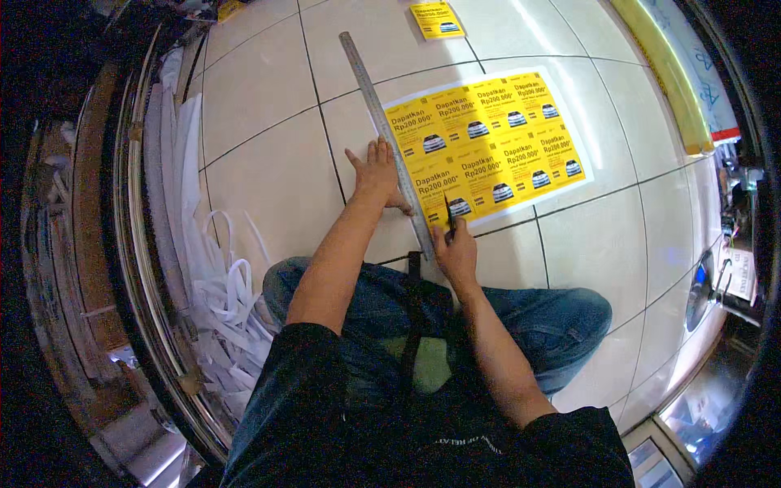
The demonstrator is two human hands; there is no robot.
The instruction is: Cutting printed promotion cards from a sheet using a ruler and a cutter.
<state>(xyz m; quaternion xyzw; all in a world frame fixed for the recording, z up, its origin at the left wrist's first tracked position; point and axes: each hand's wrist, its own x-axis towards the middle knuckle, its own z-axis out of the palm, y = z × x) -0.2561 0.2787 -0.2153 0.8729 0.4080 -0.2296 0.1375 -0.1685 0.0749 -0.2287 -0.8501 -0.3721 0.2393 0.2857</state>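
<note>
A printed yellow sheet with a white border lies on the tiled floor before me, bearing several repeated panels with writing and a car picture. Along its left edge runs a long metal ruler. My left hand presses on the ruler with spread fingers, the thumb lower down against it. In my right hand is a dark, slim cutting tool, probably a utility knife, held over the sheet's near left corner, close to the ruler's near end. Whether its tip touches the paper cannot be told.
My crossed legs in jeans border the near side. White paper offcuts heap at the left, beside long rolls or rails. A small stack of yellow prints lies beyond the sheet. A yellow wrapped roll stretches along the far right.
</note>
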